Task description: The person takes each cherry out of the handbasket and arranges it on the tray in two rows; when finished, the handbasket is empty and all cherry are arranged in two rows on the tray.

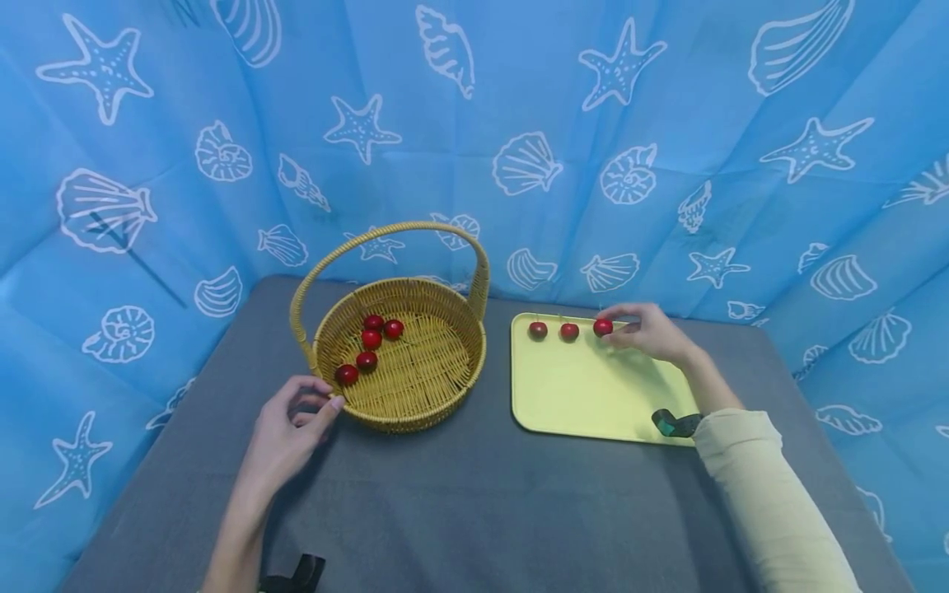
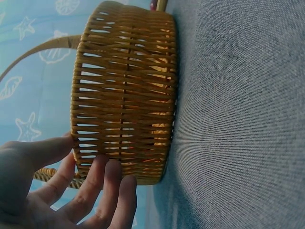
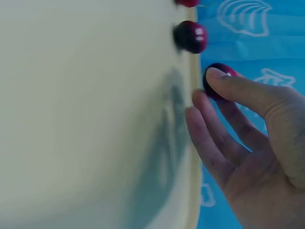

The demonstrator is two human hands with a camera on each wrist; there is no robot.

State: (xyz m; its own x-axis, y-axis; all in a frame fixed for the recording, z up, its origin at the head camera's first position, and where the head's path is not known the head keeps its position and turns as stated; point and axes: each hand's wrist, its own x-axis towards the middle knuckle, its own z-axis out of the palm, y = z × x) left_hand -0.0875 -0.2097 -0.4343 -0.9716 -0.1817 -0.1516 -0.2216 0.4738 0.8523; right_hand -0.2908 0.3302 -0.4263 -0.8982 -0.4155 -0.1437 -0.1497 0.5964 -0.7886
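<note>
A round wicker basket (image 1: 415, 412) with a tall arched handle stands left of centre, several red cherries (image 1: 371, 338) lying inside it toward the left. My left hand (image 1: 285, 428) holds the basket's near-left rim; in the left wrist view its thumb is at the rim and the fingers (image 2: 97, 176) lie against the woven outer wall. At the far edge of a pale yellow tray (image 1: 578, 391), my right hand (image 1: 648, 333) pinches a cherry (image 3: 217, 81) between thumb and fingers. Two more cherries, one (image 1: 537, 330) left of the other (image 1: 569, 331), sit in a row beside it.
Grey cloth (image 1: 460, 502) covers the table, with basket and tray apart on it. Behind and at both sides hangs a blue curtain (image 1: 445, 123) printed with white shells and starfish. The basket handle (image 1: 393, 226) arches high above the rim.
</note>
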